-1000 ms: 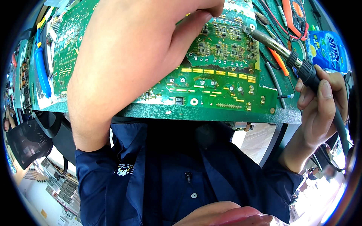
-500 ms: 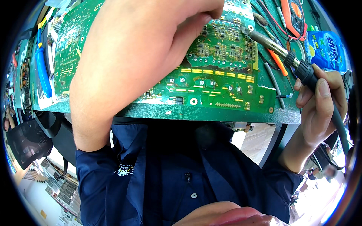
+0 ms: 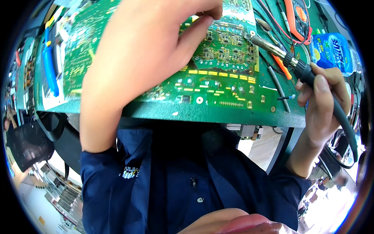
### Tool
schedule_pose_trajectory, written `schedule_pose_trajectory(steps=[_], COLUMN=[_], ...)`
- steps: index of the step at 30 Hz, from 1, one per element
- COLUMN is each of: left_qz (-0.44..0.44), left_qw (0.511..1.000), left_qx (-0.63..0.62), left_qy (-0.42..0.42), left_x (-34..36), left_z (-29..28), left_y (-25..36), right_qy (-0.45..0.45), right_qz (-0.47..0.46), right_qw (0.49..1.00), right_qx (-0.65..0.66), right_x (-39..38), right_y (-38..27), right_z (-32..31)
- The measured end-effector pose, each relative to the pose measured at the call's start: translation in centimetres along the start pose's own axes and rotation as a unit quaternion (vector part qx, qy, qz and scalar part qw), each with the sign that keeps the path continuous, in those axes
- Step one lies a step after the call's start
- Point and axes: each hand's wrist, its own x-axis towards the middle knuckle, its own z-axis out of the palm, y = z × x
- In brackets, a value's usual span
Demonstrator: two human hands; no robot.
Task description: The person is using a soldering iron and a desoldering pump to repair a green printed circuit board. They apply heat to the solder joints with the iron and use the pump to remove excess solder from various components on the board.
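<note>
A large green circuit board [image 3: 218,97] crowded with small parts lies on the green bench top. My left hand [image 3: 163,39] reaches across it from the left. Its thumb and fingers are pinched together near the board's far part, and whatever they hold is hidden. In my right hand [image 3: 325,103] is a soldering iron [image 3: 269,45], gripped by its dark handle like a pen. The iron slants up and to the left, its tip end at the board's right edge. From this view I cannot tell whether the tip touches the board.
Right of the board lie a multimeter [image 3: 298,17] with an orange surround, wire leads, a grey rod-shaped tool [image 3: 278,87], an orange-handled tool [image 3: 281,67] and a blue plastic pack [image 3: 333,52]. Blue-handled pliers [image 3: 50,68] rest at the left. The bench edge [image 3: 218,113] runs before me.
The whole view has shifted slightly. Both hands keep the same grips, and the iron's tip end stays by the board's right edge.
</note>
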Motion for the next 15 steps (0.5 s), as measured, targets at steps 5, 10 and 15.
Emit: schedule_pose_trajectory(steps=[5, 10, 15], left_qz=[-0.011, 0.026, -0.045], left_qw=[0.998, 0.992, 0.992], left_qx=[0.027, 0.033, 0.065], left_qy=[0.054, 0.116, 0.094], left_x=[-1.8, -2.9, -9.0], left_z=[0.2, -1.0, -4.1], left_y=[-1.4, 0.1, 1.5], right_qy=[-0.008, -0.017, -0.044], right_qz=[0.022, 0.021, -0.018], right_qw=[0.996, 0.994, 0.991], right_qx=[0.091, 0.101, 0.121], right_x=[0.8, 0.7, 0.6], right_y=[-1.3, -0.3, -1.0], right_z=[0.9, -0.1, 0.3])
